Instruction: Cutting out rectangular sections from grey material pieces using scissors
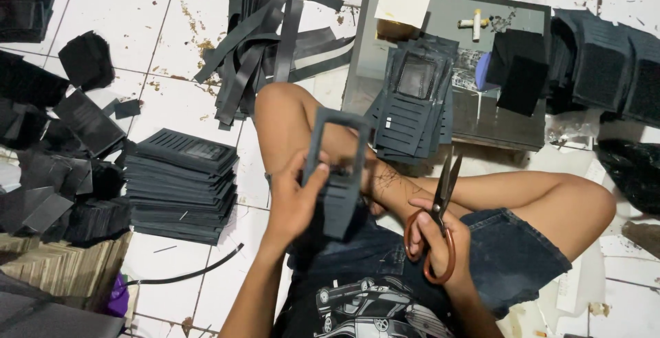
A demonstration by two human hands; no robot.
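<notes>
The person sits on the white tiled floor (179, 104) with the knees bent. The left hand (297, 200) holds up a dark grey wallet panel (338, 173) with a rectangular window cut at its top; the fingers are closed on its left edge and the thumb presses on the front. The panel stands nearly upright above the lap, in front of the left knee. The right hand (440, 242) grips a pair of scissors (438, 221) with brown-red handles; the fingers are through the loops, and the blades point up and are almost shut, just beside the panel but apart from it.

To the left, on the floor, lies a neat stack of same panels (182, 187), and further left a loose heap of black pieces (55, 166). Behind the knee there are long black strips (268, 35). A low glass counter (454, 15) carries another pile of panels (412, 104) and a small white tube piece (476, 23).
</notes>
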